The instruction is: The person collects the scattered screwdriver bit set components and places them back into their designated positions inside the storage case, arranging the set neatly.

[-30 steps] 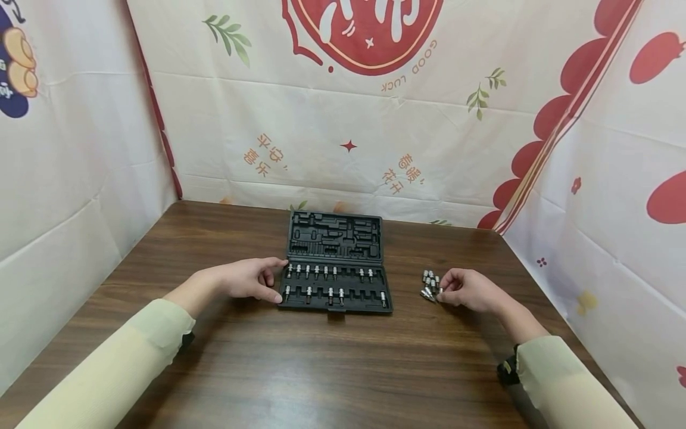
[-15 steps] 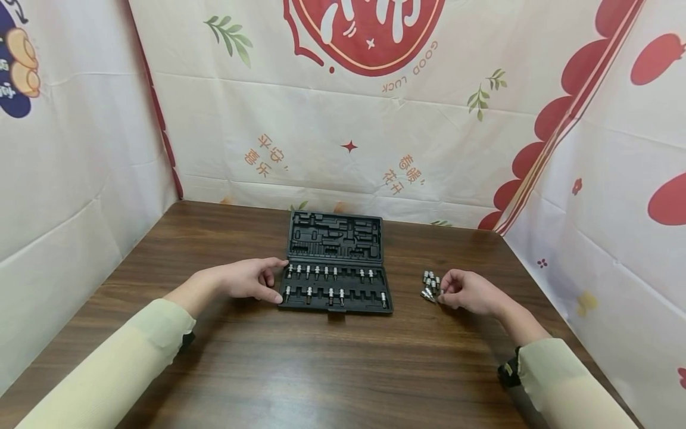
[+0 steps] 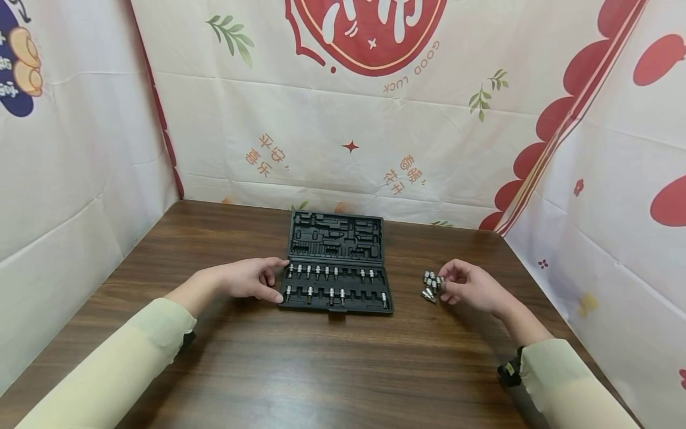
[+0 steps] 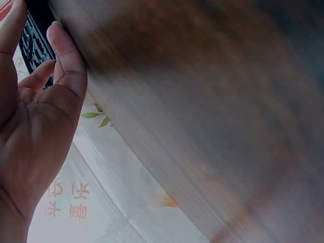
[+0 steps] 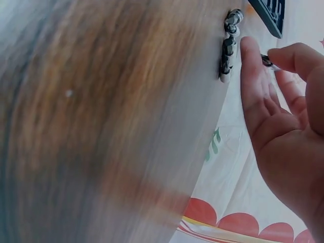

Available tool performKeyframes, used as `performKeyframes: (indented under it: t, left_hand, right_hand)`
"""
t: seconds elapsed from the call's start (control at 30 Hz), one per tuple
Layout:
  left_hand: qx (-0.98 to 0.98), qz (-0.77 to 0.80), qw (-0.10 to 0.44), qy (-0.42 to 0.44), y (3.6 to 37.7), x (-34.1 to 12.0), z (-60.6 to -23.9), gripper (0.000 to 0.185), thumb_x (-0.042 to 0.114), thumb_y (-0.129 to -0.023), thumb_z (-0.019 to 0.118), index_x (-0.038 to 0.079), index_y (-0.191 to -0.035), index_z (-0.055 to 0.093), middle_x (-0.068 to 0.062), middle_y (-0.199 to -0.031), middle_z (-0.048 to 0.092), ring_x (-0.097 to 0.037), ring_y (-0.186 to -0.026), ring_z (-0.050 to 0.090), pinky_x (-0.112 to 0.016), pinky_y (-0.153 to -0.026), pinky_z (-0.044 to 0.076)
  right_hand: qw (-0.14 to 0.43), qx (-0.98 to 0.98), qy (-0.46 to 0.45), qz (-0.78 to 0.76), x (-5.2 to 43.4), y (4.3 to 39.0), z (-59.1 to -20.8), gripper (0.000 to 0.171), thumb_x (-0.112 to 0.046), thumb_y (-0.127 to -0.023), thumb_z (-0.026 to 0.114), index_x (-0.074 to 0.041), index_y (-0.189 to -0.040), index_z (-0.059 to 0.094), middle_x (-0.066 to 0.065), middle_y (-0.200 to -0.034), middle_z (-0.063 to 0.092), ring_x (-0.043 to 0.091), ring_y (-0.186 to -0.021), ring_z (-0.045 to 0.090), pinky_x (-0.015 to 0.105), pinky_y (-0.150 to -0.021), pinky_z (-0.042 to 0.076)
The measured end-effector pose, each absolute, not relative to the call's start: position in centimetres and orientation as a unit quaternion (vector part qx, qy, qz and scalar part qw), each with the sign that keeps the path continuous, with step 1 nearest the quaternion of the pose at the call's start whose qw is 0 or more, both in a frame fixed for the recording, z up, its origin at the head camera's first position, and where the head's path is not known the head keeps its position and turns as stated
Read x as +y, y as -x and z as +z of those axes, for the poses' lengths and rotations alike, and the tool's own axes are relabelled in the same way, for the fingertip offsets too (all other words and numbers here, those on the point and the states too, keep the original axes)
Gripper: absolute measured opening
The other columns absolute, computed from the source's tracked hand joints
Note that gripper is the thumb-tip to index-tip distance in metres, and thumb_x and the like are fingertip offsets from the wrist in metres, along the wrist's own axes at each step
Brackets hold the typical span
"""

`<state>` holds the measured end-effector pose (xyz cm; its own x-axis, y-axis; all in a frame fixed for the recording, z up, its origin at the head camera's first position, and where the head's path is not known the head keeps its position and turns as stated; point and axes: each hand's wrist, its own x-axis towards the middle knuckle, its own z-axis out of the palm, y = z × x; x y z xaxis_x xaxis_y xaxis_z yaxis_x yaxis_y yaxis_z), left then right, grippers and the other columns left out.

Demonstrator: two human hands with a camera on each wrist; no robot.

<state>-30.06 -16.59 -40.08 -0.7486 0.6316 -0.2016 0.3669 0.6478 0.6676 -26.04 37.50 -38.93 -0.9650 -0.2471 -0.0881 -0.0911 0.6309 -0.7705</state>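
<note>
My left hand (image 3: 249, 279) rests at the left edge of an open black plastic case (image 3: 354, 308), with thumb and index finger spread and touching near its corners. Several silver bit sockets (image 3: 331, 295) stand in two rows of slots in the case. To the right of it, my right hand (image 3: 471, 287) is over the table beside a small pile of loose bit sockets (image 3: 430, 286). In the right wrist view, thumb and index finger pinch one bit socket (image 5: 266, 61), mostly hidden by the fingers. The left wrist view shows the left hand (image 4: 43, 114) with slightly bent fingers.
The case's lid (image 3: 336, 235) lies back behind its base. Both stand on a dark wooden table (image 3: 321, 369). Printed cloth (image 3: 321, 107) hangs behind the table and on both sides.
My right hand has shifted slightly up from the table beside the pile, with a bit socket between its fingertips. The left hand and the case have stayed in place.
</note>
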Motion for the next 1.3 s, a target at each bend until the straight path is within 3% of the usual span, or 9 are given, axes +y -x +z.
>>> performKeyframes:
  t: [0.13,0.27,0.4,0.6,0.83,1.1,1.3]
  left_hand:
    - [0.882,0.311,0.215,-0.282,30.0,-16.6,-40.1,0.091,0.036,-0.098,0.086,0.005,-0.169,0.039,-0.011,-0.115,0.065,-0.020,-0.097,0.059,-0.035,-0.085,0.051]
    - [0.884,0.308,0.215,-0.280,30.0,-16.5,-40.0,0.091,0.037,-0.097,0.086,0.005,-0.169,0.039,-0.010,-0.115,0.065,-0.020,-0.097,0.059,-0.035,-0.085,0.051]
    - [0.884,0.305,0.214,-0.281,30.0,-16.5,-39.9,0.091,0.037,-0.097,0.086,0.006,-0.169,0.039,-0.010,-0.116,0.066,-0.020,-0.098,0.060,-0.036,-0.086,0.051]
    - [0.886,0.302,0.211,-0.281,30.0,-16.6,-39.9,0.091,0.038,-0.097,0.086,0.006,-0.169,0.039,-0.010,-0.116,0.067,-0.020,-0.099,0.060,-0.036,-0.087,0.051]
    - [0.885,0.304,0.211,-0.284,30.1,-16.7,-40.1,0.091,0.038,-0.097,0.086,0.006,-0.169,0.039,-0.010,-0.116,0.066,-0.020,-0.098,0.060,-0.036,-0.087,0.051]
    - [0.883,0.306,0.211,-0.287,30.2,-16.6,-40.0,0.092,0.037,-0.097,0.086,0.005,-0.169,0.039,-0.010,-0.115,0.066,-0.020,-0.097,0.060,-0.036,-0.085,0.052]
    - [0.880,0.310,0.211,-0.291,30.2,-16.7,-40.2,0.091,0.036,-0.097,0.086,0.003,-0.168,0.039,-0.010,-0.113,0.065,-0.019,-0.094,0.059,-0.035,-0.084,0.052]
  right_hand:
    - [0.078,0.883,0.100,-0.452,37.3,26.1,-39.0,0.026,-0.003,-0.108,0.065,0.006,-0.131,0.057,0.025,-0.111,0.066,0.022,-0.094,0.077,0.040,-0.083,0.067]
    - [0.065,0.871,0.097,-0.477,37.1,26.1,-38.9,0.026,-0.004,-0.108,0.067,0.003,-0.131,0.056,0.023,-0.112,0.068,0.019,-0.095,0.077,0.038,-0.085,0.067]
    - [0.057,0.855,0.094,-0.506,36.8,26.2,-38.7,0.032,-0.004,-0.109,0.067,0.006,-0.134,0.050,0.025,-0.111,0.068,0.016,-0.094,0.078,0.037,-0.086,0.067]
    - [0.058,0.850,0.096,-0.515,36.3,26.7,-38.7,0.045,-0.005,-0.107,0.070,0.011,-0.142,0.046,0.028,-0.119,0.071,0.014,-0.097,0.080,0.039,-0.090,0.067]
    - [0.068,0.850,0.105,-0.512,35.3,27.0,-38.3,0.045,-0.006,-0.106,0.071,0.007,-0.143,0.049,0.031,-0.128,0.070,0.012,-0.102,0.078,0.039,-0.091,0.066]
    - [0.016,0.898,0.101,-0.429,34.1,27.0,-37.8,0.044,-0.023,-0.102,0.082,-0.004,-0.137,0.062,0.012,-0.115,0.076,0.011,-0.094,0.071,0.035,-0.080,0.062]
    - [-0.005,0.906,0.111,-0.408,33.5,27.1,-37.4,0.039,-0.027,-0.103,0.081,-0.011,-0.135,0.065,0.013,-0.113,0.076,0.014,-0.091,0.069,0.037,-0.079,0.061]
